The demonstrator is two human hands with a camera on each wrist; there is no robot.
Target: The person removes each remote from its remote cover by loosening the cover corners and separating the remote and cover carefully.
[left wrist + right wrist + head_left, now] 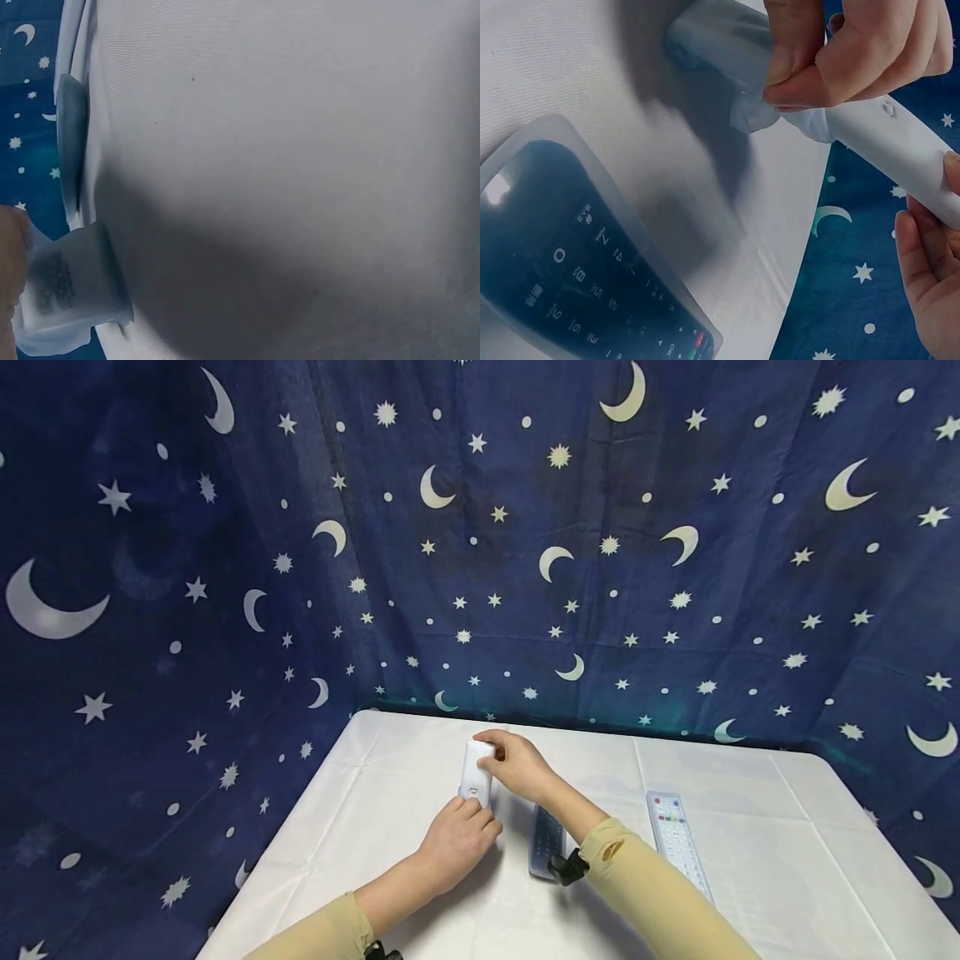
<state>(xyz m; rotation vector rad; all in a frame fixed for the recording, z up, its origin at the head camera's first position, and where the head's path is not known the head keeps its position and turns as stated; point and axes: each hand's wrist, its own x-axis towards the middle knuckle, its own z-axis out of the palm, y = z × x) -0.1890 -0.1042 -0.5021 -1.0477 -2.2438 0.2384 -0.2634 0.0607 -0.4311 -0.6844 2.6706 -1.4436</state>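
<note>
A white remote control [477,768] stands tilted up off the table between both hands, its smooth back and a small latch mark showing. My right hand [520,767] grips its far end, fingers along the edge. Lower down, my left hand [459,842] pinches a translucent soft sleeve [754,114] that wraps the near part of the remote. In the left wrist view the remote's near end [79,281] shows small dark print through the sleeve. Beneath my right wrist lies a dark remote control [546,843] in a clear cover, with white number keys.
Farther right on the white-covered table [592,927] lies a pale remote control [678,839] with coloured keys, also in a clear cover. A dark blue curtain [480,577] with moons and stars hangs behind and to the left of the table.
</note>
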